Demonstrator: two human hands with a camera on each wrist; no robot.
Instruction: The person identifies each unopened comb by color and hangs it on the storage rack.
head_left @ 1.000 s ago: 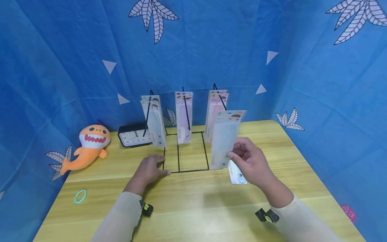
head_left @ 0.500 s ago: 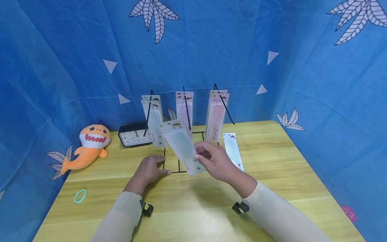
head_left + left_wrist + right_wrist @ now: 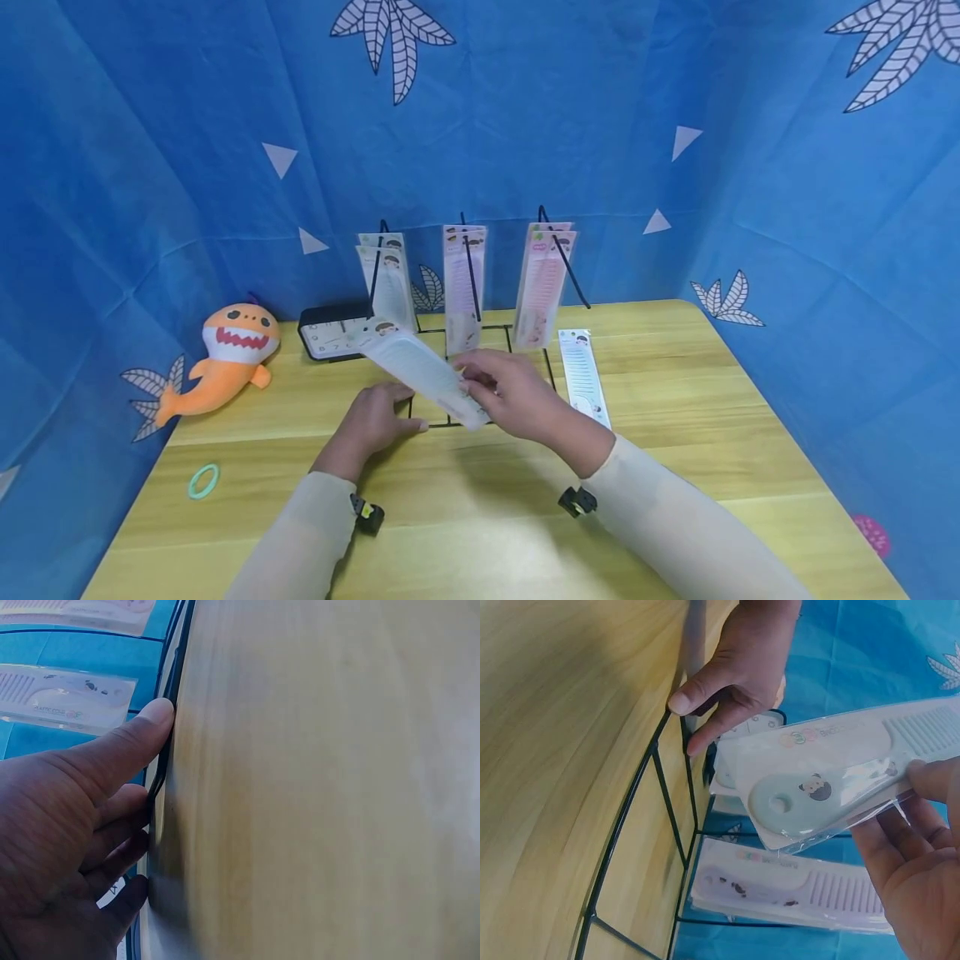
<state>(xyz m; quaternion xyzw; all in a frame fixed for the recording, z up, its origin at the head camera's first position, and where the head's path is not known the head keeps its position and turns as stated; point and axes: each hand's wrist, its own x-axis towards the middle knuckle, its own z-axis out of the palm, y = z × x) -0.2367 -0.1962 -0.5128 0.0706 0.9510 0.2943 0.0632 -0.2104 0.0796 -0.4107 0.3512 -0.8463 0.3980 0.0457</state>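
Note:
My right hand (image 3: 513, 393) pinches the lower end of a pale green comb (image 3: 802, 796) in a clear packet. In the head view the packet leans to the left over the front of a black wire rack (image 3: 487, 327). My left hand (image 3: 375, 419) rests at the rack's front left corner, thumb and fingertips touching the wire. From the rack's hooks hang more packaged combs: pale green combs (image 3: 392, 287) on the left, purple combs (image 3: 463, 292) in the middle, pink combs (image 3: 542, 292) on the right. Another packaged comb (image 3: 581, 367) lies on the table beside the rack.
A black-framed clock (image 3: 330, 337) stands behind the rack's left side. Further left lies an orange shark plush (image 3: 231, 358), with a mint green ring (image 3: 203, 482) nearer the front of the wooden table (image 3: 480, 533). Blue cloth (image 3: 525, 108) surrounds the table's back and sides.
My right hand has carried the packaged comb leftward from the rack's right side, and the packet has tipped further over to the left. The left hand has stayed at the rack's corner.

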